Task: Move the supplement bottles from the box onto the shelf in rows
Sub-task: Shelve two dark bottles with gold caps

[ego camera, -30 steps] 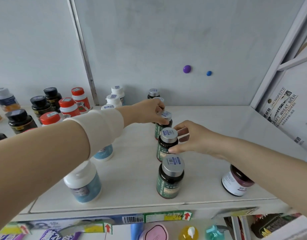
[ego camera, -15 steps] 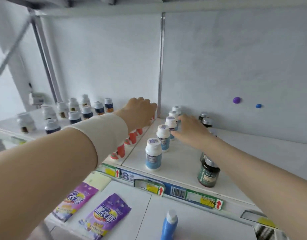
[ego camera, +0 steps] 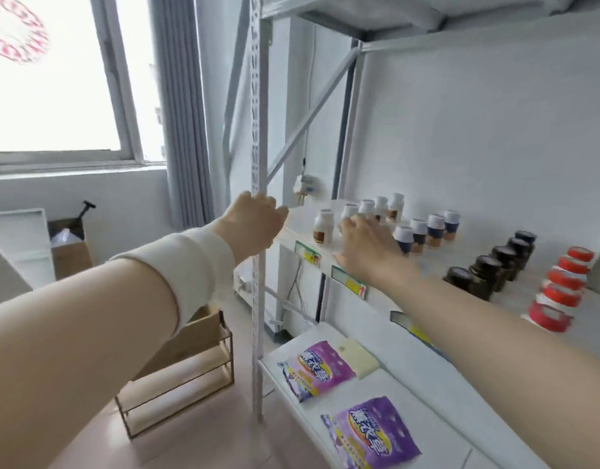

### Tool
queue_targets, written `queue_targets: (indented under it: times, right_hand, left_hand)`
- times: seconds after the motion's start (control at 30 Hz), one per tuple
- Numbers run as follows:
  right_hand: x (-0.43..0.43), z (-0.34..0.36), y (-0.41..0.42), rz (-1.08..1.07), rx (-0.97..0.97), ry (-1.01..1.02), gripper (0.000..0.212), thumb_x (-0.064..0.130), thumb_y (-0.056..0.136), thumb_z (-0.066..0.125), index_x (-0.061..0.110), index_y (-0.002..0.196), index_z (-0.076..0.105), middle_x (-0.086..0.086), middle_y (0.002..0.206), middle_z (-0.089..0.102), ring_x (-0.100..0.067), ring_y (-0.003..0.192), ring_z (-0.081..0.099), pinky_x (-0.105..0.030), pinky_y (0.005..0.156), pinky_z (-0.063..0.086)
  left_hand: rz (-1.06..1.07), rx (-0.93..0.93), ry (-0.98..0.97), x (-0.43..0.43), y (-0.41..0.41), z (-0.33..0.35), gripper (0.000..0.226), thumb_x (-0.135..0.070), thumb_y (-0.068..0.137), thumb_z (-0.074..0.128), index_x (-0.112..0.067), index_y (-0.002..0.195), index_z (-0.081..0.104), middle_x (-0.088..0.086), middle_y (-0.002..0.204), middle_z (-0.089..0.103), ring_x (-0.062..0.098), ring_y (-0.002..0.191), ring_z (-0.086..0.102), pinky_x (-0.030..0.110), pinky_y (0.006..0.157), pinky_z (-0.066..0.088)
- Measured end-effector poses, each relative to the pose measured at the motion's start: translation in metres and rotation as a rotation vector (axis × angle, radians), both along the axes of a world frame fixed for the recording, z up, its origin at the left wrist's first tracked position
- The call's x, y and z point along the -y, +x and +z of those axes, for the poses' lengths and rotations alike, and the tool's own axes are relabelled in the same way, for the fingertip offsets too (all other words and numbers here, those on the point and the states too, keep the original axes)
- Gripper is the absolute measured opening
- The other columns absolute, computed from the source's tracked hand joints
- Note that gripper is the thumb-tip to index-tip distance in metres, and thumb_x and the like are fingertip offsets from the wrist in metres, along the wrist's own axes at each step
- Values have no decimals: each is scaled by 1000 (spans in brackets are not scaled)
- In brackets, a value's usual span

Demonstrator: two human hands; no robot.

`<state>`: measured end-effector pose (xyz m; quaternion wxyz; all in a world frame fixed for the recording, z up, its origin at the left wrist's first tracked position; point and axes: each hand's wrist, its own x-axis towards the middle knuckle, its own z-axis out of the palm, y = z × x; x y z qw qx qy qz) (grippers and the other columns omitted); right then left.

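Four rows of supplement bottles (ego camera: 404, 235) stand on the white shelf board (ego camera: 433, 262) right of the grey perforated steel upright post (ego camera: 258, 113). Each row runs from the front edge toward the back wall, with bare board between rows. Nearest the post are white-capped bottles with brown labels (ego camera: 324, 226), then white-capped bottles with dark blue labels (ego camera: 435, 226), dark jars with black lids (ego camera: 488, 270), and red-capped bottles (ego camera: 567, 280) farthest out.

The left hand (ego camera: 254, 225) hangs in front of the post, its fingers bent out of sight, so whether it grips anything cannot be told. The right hand (ego camera: 366, 245), fingers spread and relaxed, hovers over the front edge near the brown-labelled row.

Left of the post, an open brown cardboard box (ego camera: 72, 255) holds clear plastic.
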<state>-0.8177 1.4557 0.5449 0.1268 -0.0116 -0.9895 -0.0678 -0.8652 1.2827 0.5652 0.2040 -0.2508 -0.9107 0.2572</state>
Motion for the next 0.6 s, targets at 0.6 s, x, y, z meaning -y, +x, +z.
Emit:
queue_targets:
  times: [0.6]
  right_hand:
    - [234, -171, -308, 375, 280, 220, 44, 29, 94, 45, 9, 131, 37, -14, 133, 44, -30, 123, 42, -39, 103, 35]
  left_hand:
    - [335, 344, 117, 242, -249, -187, 39, -23, 96, 46, -9, 132, 42, 11, 132, 50, 27, 122, 48, 36, 98, 39]
